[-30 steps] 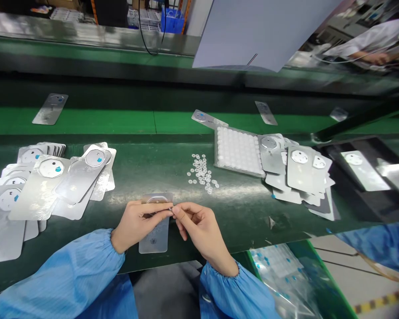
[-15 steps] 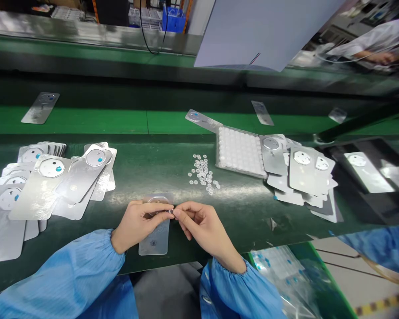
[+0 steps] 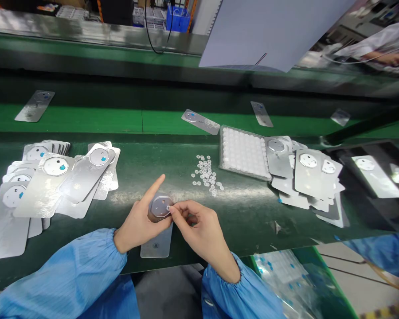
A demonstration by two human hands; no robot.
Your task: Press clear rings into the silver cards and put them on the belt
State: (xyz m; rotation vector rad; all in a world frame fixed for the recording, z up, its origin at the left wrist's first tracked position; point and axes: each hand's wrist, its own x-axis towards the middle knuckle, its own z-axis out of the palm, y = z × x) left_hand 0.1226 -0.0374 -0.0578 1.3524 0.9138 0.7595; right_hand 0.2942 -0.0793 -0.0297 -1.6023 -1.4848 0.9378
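A grey phone back cover [image 3: 156, 246] with a round camera area lies at the bench's front edge between my hands. My left hand [image 3: 138, 224] rests at its left side, index finger and thumb stretched apart around the camera area; its other fingers are hidden underneath. My right hand [image 3: 199, 226] is closed in a pinch at the right rim of the camera area. Between its thumb and index fingertips shows a small whitish round piece [image 3: 168, 208]. Beyond the hands, several small clear discs [image 3: 206, 173] are scattered on the bench.
Overlapping back covers [image 3: 6, 230] lie on the left, with more covers [image 3: 307, 181] on the right. A tray of white round pieces [image 3: 244, 150] sits by the right pile. A green bin [image 3: 332, 283] holds plastic bags below the edge. A co-worker's sleeve [image 3: 379, 40] appears far right.
My left hand has gone from a pinch to spread fingers, uncovering the camera area. The right hand has shifted slightly, its pinched fingertips now over that area's right rim.
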